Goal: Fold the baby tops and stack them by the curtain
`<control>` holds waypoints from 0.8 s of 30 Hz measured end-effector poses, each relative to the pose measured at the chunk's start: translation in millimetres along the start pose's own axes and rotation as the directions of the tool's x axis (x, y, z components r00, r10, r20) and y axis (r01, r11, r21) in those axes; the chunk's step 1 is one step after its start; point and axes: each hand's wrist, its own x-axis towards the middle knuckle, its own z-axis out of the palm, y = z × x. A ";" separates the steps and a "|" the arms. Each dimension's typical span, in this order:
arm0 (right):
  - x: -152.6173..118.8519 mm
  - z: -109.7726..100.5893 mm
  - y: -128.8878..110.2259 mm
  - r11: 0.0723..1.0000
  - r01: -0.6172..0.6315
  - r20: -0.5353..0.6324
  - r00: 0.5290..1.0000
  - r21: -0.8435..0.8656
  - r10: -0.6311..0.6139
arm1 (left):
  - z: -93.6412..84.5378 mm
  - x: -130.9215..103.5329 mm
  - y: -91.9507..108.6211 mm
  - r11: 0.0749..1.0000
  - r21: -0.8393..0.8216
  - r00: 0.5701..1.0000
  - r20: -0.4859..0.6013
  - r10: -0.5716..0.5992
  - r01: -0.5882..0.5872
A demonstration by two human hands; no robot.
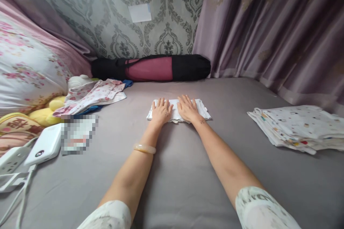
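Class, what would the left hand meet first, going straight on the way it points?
Beyond the white cloth beneath it, the left hand would probably meet the black-and-maroon bag, though depth is unclear.

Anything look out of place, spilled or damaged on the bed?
Only the pink-and-white printed cloth at the left: it lies rumpled, unlike the folded stack at the right. The white folded cloth under the left hand and right hand looks flat. I see no spill or damage.

The folded cloth [175, 113] is showing white, the sheet [185, 171] plain grey; the bag [150, 69] is pairing black with maroon, the wallpaper [107, 18] is bearing grey damask.
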 end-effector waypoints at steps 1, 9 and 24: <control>-0.7 1.7 -2.1 1.000 0.003 0.026 1.000 0.005 -0.003 | 1.7 -0.4 0.2 1.000 -0.007 0.999 0.037 -0.004 0.004; -2.2 9.0 -1.3 1.000 -0.012 0.069 0.998 -0.003 0.012 | 7.3 -0.6 -2.6 0.998 -0.048 0.993 0.113 -0.026 0.032; 3.3 18.9 -30.5 0.994 0.078 0.033 0.997 -0.078 -0.075 | -11.4 18.0 -43.1 0.786 -0.606 0.964 -0.112 -0.240 0.125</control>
